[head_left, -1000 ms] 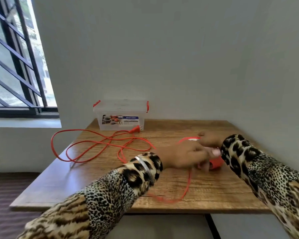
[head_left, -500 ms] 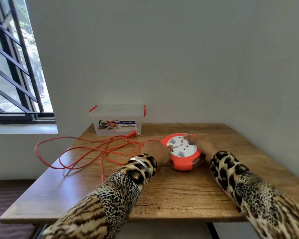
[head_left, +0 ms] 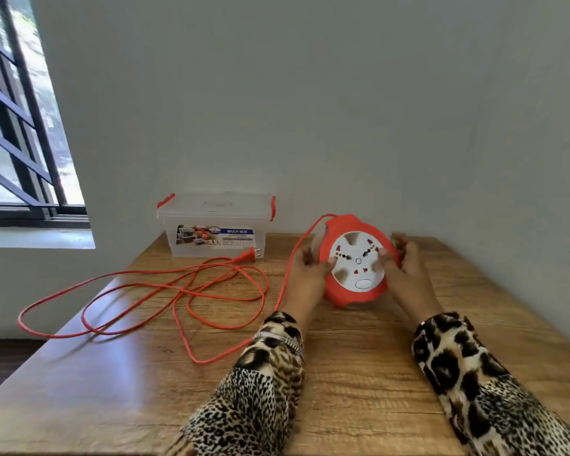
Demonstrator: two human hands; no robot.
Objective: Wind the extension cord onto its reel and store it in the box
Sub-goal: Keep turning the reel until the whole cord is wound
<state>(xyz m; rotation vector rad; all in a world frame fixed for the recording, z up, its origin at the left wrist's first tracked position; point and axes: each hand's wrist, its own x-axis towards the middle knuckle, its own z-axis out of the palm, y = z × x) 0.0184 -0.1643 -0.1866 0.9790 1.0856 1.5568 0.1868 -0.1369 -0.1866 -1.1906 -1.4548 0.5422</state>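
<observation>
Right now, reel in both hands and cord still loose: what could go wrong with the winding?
1. The orange cord lies in crossing loops, and one loop hangs past the left edge of the table; pulled in fast, it may knot or catch on that edge.
2. The plug lies close in front of the clear box; as the cord draws in, it could whip or knock the box.
3. The left hand and right hand hold the reel tilted up; fingers near the rim could get pinched.
</observation>
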